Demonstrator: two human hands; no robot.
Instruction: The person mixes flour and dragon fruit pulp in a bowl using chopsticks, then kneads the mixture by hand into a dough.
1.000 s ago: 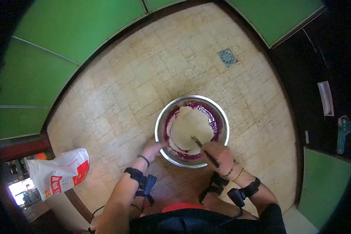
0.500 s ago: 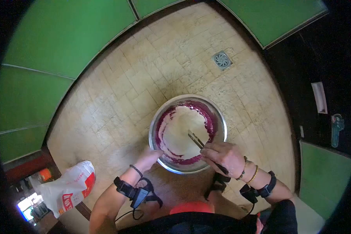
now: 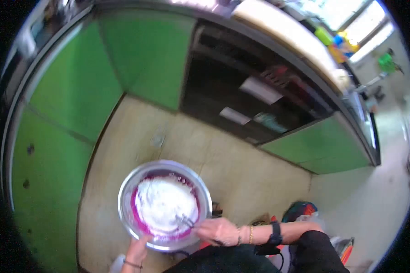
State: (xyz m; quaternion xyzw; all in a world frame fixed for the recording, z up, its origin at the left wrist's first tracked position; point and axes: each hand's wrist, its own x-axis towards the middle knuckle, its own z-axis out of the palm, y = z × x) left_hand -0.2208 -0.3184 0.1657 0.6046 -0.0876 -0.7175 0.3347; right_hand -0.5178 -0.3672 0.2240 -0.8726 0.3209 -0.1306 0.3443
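A round stainless steel bowl (image 3: 124, 191) stands low in front of me, blurred by motion. White powder (image 3: 166, 200) that looks like flour fills its middle, with a deep purple smear (image 3: 193, 186) around the inner wall. My right hand (image 3: 216, 231) is closed around a pair of chopsticks (image 3: 185, 221) at the bowl's near right side, their tips in the white powder. At the near left rim, my left hand (image 3: 139, 250) has its fingers over the edge, gripping the bowl; part of that hand is blurred.
Green cabinet doors (image 3: 59, 136) line the left and back. A dark cabinet front (image 3: 223, 82) lies beyond, under a pale countertop (image 3: 287, 32). There is a drain (image 3: 157, 140) in the tiled floor (image 3: 232, 177), and bags (image 3: 300, 211) sit at the right.
My view has swung up and to the right, bringing in the countertop and window. The bowl now appears lower and further left. Both hands keep their holds.
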